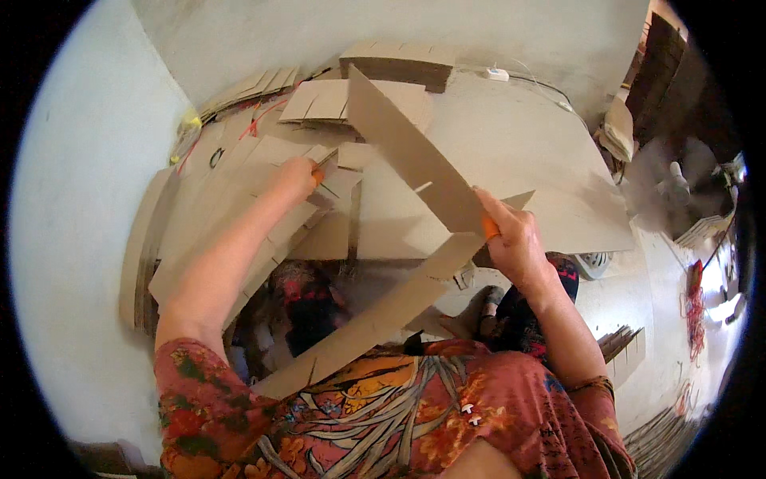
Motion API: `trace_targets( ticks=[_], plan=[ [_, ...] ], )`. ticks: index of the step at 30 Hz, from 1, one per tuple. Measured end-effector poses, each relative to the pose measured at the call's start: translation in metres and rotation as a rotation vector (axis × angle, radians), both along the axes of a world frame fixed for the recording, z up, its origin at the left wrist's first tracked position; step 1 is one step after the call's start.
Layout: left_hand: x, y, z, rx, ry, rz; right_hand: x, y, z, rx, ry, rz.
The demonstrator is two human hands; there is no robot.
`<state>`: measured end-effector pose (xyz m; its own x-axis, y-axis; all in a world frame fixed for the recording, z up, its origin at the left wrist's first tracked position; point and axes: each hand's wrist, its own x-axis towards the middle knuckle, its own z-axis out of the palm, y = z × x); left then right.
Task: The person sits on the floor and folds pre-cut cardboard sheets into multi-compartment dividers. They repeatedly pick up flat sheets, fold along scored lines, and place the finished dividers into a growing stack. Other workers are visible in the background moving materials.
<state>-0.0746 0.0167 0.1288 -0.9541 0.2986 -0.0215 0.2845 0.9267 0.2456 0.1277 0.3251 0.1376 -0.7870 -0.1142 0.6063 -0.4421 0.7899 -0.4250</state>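
Note:
My right hand (512, 238), with an orange cover on a finger, grips two slotted cardboard strips where they meet. One strip (415, 156) slants up and away to the left; the other strip (371, 315) runs down toward my chest. My left hand (302, 179) is over the pile of slotted cardboard pieces (267, 153) on the left. Its fingers, also with orange on them, are closed at the edge of a cardboard piece (325, 156); the fingertips are partly hidden.
Stacks of cardboard (399, 64) stand at the back of the pale table (487, 128), against the wall. A white plug or adapter (497, 74) with a cord lies at the back right. Right of the table are a blurred fan (678, 184) and red strings (694, 311).

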Motion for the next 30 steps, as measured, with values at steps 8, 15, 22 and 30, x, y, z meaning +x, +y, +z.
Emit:
trace_targets(
  ticks=[8,15,22,30],
  plan=[
    [-0.006,0.05,-0.013,-0.416,0.157,-0.116,0.007,0.006,0.001,-0.041,0.112,-0.019],
    [-0.016,0.048,-0.022,0.286,-0.404,0.144,0.015,0.015,-0.013,-0.066,0.095,-0.019],
    [0.015,0.08,0.02,0.35,-0.422,-0.157,0.005,0.011,-0.009,-0.067,0.08,-0.093],
    [0.07,0.122,0.029,0.479,-0.553,-0.196,0.013,0.033,0.008,-0.032,-0.021,-0.089]
  ],
)
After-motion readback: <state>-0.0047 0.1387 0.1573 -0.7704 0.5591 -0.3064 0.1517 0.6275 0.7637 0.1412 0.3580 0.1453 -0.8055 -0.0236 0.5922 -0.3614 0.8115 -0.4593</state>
